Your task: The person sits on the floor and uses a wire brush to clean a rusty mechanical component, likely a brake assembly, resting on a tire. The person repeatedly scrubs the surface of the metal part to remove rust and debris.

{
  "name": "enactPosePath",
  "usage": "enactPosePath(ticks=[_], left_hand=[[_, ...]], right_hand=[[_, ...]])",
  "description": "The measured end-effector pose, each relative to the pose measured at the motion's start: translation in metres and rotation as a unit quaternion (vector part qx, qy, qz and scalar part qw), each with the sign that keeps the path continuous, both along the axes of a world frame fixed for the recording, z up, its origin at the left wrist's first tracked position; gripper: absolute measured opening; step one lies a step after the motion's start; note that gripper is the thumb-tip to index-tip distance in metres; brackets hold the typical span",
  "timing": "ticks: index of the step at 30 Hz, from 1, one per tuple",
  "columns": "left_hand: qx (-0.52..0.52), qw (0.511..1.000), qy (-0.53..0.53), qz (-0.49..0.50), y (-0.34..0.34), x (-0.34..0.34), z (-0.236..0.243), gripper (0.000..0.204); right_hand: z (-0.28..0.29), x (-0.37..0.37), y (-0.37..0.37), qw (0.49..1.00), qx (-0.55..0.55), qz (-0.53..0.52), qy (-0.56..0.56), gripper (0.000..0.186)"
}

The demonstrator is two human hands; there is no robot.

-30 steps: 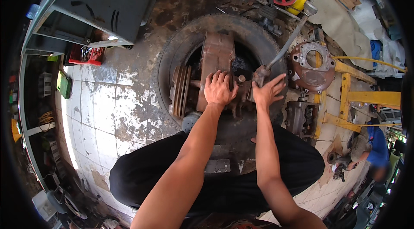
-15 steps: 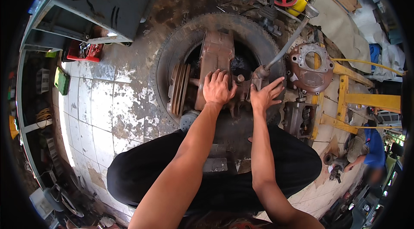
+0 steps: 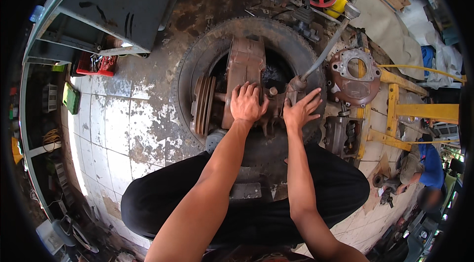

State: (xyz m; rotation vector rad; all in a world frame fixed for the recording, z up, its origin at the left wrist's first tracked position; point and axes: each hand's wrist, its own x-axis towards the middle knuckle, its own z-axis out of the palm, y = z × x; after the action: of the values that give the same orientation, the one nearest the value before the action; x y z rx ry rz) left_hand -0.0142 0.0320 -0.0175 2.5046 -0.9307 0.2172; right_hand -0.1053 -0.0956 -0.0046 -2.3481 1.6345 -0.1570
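Note:
A rusty brown gearbox-like metal casing (image 3: 245, 59) lies across a black tyre (image 3: 197, 50) on the floor in front of me. At its left end is a ribbed round drum (image 3: 203, 104). From its right end a long grey lever (image 3: 323, 51) with a pale knob slants up to the right. My left hand (image 3: 247, 102) rests palm down on the casing, fingers loosely apart. Against the lever's base, my right hand (image 3: 301, 110) lies with fingers and thumb spread. Neither hand wraps around anything; the surfaces under both palms are hidden.
Right of the tyre lie a brown bell-shaped housing (image 3: 356, 77) and an opened metal case (image 3: 341, 136), beside a yellow frame (image 3: 392, 109). A grey cabinet (image 3: 113, 5) and red tool tray (image 3: 96, 63) stand at left. Far right, a person in blue (image 3: 432, 166) handles a metal part.
The whole view has shifted slightly. My hands keep nearly the same places on the casing and lever base. At the far right, the other person has moved a little.

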Motion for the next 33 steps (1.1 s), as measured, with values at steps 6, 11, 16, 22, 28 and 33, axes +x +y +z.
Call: enactPosePath(ticks=[6, 11, 16, 22, 28, 33], left_hand=[[0.002, 1.0, 0.001, -0.006, -0.008, -0.005, 0.001, 0.039], [-0.003, 1.0, 0.007, -0.003, -0.006, 0.0, 0.001, 0.04], [0.018, 1.0, 0.014, -0.002, 0.001, -0.002, 0.002, 0.04], [0.007, 1.0, 0.005, -0.002, -0.009, -0.005, 0.002, 0.04], [-0.005, 1.0, -0.009, 0.002, -0.009, 0.002, 0.002, 0.037], [-0.008, 1.0, 0.012, 0.008, -0.002, -0.005, 0.003, 0.037]], right_hand=[[-0.01, 0.016, -0.03, 1.0, -0.01, 0.028, -0.002, 0.124], [0.001, 0.014, -0.024, 0.999, -0.015, 0.039, -0.021, 0.121], [-0.003, -0.002, -0.005, 0.999, 0.019, 0.029, -0.018, 0.122], [-0.007, 0.019, -0.035, 0.998, -0.014, 0.066, -0.017, 0.124], [0.004, 0.009, -0.028, 0.999, 0.01, 0.031, -0.029, 0.124], [0.006, -0.013, 0.005, 0.999, 0.043, -0.021, -0.005, 0.128]])
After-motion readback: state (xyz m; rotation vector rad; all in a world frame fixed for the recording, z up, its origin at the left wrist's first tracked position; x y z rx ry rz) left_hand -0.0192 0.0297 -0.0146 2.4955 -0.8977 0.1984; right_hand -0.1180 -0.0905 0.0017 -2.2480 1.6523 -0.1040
